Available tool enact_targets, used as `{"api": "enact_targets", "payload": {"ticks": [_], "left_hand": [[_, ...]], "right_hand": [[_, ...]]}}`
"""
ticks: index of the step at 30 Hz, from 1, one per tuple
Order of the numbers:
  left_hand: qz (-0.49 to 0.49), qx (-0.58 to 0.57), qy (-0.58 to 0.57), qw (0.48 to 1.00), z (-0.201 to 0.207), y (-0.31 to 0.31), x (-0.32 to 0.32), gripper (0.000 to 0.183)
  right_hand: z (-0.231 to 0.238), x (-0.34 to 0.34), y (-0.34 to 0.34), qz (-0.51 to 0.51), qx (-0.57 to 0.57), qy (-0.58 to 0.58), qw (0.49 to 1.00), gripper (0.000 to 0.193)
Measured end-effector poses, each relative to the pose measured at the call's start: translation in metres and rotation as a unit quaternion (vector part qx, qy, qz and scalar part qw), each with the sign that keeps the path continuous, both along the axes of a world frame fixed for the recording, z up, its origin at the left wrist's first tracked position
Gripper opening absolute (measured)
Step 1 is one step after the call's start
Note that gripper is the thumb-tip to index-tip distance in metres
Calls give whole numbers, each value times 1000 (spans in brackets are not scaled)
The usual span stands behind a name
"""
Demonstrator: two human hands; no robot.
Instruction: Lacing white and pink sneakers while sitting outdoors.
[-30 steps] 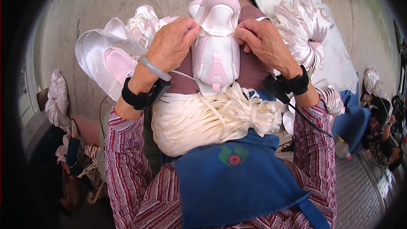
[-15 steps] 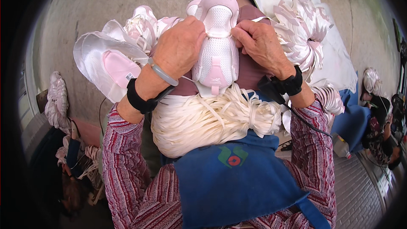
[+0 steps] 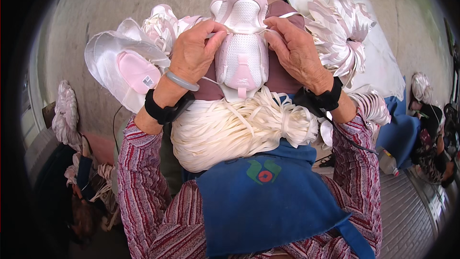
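Now L hand (image 3: 195, 50) & R hand (image 3: 296, 50) pinched narrow, prob. on white lace (image 3: 245, 30); shoe upper (image 3: 242, 57) btwn them likely light, soft, bendy; best held by side edges.

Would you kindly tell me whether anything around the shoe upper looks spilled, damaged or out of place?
Nothing stands out as spilled, damaged or misplaced. The shoe upper sits between the left hand and right hand, and the bundle of cream laces is gathered and tied near its right end.
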State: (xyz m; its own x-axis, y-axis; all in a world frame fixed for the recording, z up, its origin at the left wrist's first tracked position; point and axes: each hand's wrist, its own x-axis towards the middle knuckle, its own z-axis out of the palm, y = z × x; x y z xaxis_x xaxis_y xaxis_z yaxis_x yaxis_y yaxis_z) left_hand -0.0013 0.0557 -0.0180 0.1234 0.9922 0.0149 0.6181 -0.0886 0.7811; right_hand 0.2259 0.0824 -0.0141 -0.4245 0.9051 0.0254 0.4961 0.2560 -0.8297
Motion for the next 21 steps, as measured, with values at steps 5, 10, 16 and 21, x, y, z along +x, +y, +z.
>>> {"api": "enact_targets", "payload": {"ticks": [5, 10, 16, 21], "left_hand": [[-32, 45, 48, 997, -7, 10, 4, 14], [5, 43, 33, 999, -10, 4, 5, 16], [42, -94, -86, 991, -5, 2, 3, 14], [-25, 100, 82, 991, -6, 3, 10, 13]], "right_hand": [[-5, 0, -5, 58, 121, -28, 991, 21], [-8, -4, 4, 19, 70, 3, 997, 16], [-7, -4, 8, -44, -110, 60, 991, 15], [-13, -9, 4, -28, 90, -16, 995, 15]]}}
